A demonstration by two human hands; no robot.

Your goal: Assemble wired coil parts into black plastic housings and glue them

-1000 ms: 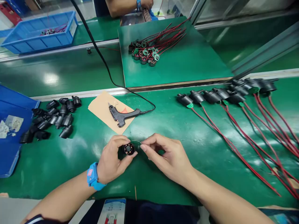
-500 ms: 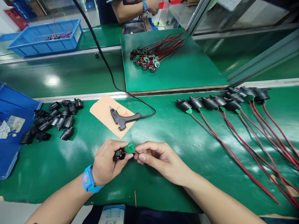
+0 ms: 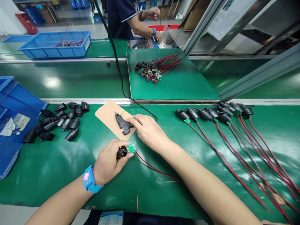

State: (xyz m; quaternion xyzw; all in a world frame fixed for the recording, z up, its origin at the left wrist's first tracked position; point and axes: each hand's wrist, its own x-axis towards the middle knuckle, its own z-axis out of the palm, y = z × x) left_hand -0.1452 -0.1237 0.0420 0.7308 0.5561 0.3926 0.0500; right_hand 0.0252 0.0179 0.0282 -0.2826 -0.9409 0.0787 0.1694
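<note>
My left hand (image 3: 108,162), with a blue wristband, pinches a small round green circuit board (image 3: 131,148) joined to a dark coil part (image 3: 121,152). A red wire (image 3: 154,169) trails from the board across the bench to the right. Above it, my right hand (image 3: 150,132) has its fingers over the handle of a black hot glue gun (image 3: 123,124), hiding most of that handle. The glue gun lies on a brown sheet of cardboard (image 3: 105,114), nozzle pointing away to the left.
Several black plastic housings (image 3: 67,120) lie at left beside a blue bin (image 3: 11,125). At right stand several black housings with red wires (image 3: 205,114). Wired coils (image 3: 151,73) lie on a raised green board (image 3: 187,87). A co-worker (image 3: 131,22) stands beyond, near a blue tray (image 3: 53,51).
My right hand has left the red wire and moved up and forward onto the glue gun's handle. My left hand still holds the board and coil part. The view has tilted up slightly.
</note>
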